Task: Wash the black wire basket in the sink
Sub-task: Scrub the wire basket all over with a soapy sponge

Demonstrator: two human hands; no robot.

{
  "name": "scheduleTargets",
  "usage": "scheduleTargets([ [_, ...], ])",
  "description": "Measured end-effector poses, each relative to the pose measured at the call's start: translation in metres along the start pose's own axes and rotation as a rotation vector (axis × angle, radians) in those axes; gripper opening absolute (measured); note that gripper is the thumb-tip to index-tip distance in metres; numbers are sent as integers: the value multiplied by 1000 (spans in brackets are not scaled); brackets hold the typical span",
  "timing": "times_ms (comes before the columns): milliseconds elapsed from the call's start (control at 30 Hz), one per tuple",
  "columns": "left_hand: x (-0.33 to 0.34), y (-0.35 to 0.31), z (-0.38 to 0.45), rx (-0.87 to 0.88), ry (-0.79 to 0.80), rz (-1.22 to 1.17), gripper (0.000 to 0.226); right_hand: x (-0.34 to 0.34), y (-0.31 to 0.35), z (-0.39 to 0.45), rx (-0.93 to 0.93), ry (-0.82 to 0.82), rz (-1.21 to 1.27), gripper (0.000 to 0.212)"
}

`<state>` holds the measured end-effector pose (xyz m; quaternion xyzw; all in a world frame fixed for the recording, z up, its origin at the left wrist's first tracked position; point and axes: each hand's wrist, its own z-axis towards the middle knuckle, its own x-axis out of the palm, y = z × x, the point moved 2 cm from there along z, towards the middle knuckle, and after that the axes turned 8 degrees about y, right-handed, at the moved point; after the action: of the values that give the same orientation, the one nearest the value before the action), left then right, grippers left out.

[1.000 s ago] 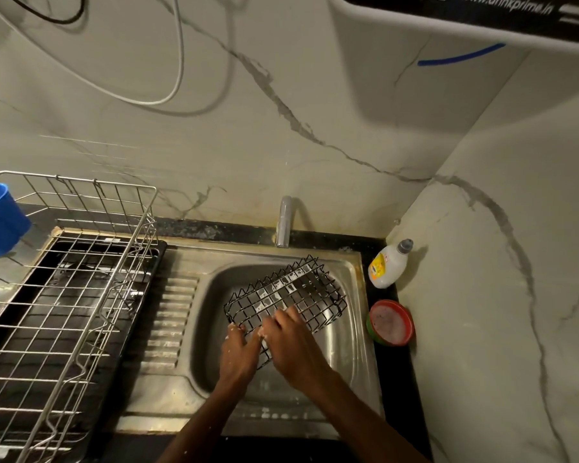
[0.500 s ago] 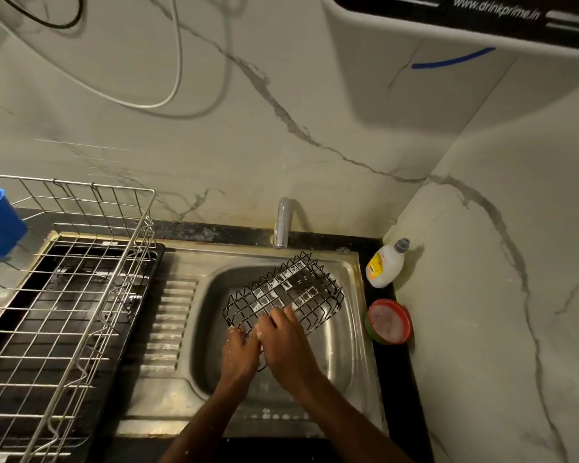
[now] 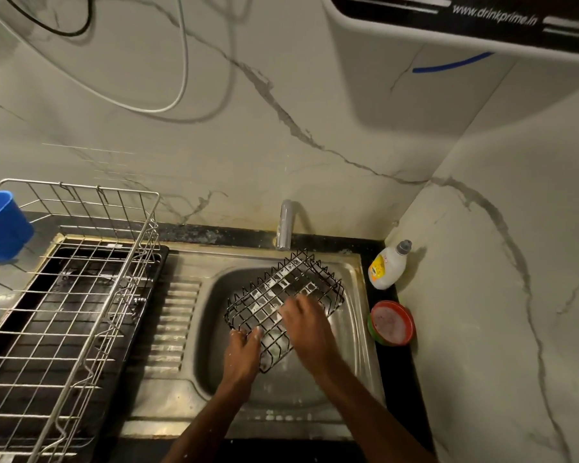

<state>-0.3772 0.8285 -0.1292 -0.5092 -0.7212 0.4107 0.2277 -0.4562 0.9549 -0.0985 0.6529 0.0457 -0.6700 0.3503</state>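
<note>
Scrubbing the black wire basket over the sink

Left hand gripped its near edge, tilted; right hand rubbed the mesh, clench unclear. Soapy fingers could slip, dropping it into the basin.

Two bare forearms reaching up from the lower edge, converging. Left hand back-up, fingers curled forward in a grip on the near corner of the black wire basket, fingertips flecked white with suds. Right hand just beside and slightly farther out, back-up, blurred, fingers bent down onto the wire mesh; whether anything sits beneath the palm cannot be told. Right forearm crossing diagonally from lower right, wrist angled inward.
</note>
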Motion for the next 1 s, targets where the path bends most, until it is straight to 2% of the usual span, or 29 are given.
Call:
scheduleTargets([
  [67, -1, -1, 1, 0, -5, -2, 21, 18, 28, -20, -170, 30, -60, 14],
  [100, -2, 0, 0, -11, -1, -12, 20, 23, 31, -26, -207, 75, -71, 7],
  [167, -5, 4, 0, -37, 2, -16, 20, 18, 20, -26, -235, 77, -83, 8],
  [267, -7, 7, -4, -51, 31, 19, 26, -4, -28, 2, -60, 26, -98, 9],
  [333, -7, 6, -8, -45, 51, 39, 34, -25, -70, 20, 83, -14, -182, 20],
  [400, -6, 6, -8, -23, 48, 77, 31, -34, -101, 29, 162, -13, -230, 28],
  [500, -4, 6, -9, 5, 47, 125, 23, -25, -98, 21, 235, 27, -179, 27],
  [533, -3, 5, -9, 8, 50, 128, 23, -18, -80, 12, 223, 63, -127, 27],
  [633, -1, 4, -9, 14, 48, 139, 21, 7, -16, -16, 12, 207, -5, 16],
  [700, -1, 5, -9, 14, 41, 166, 23, 18, 0, -24, -180, 297, -96, 6],
  [733, -1, 5, -10, 17, 41, 175, 24, 17, -5, -19, -200, 293, -134, 7],
  [767, -2, 6, -10, 25, 39, 186, 24, 14, -16, -10, -187, 239, -119, 7],
  [833, -5, 7, -12, 39, 48, 220, 23, -7, -46, 14, 6, 138, -129, 4],
  [900, -7, 10, -14, 44, 69, 232, 23, -24, -84, 36, 223, 53, -236, 30],
  [933, -7, 10, -15, 48, 76, 237, 24, -33, -97, 44, 268, 25, -240, 36],
  [1000, -7, 12, -15, 55, 95, 237, 26, -38, -94, 53, 297, -3, -213, 32],
])
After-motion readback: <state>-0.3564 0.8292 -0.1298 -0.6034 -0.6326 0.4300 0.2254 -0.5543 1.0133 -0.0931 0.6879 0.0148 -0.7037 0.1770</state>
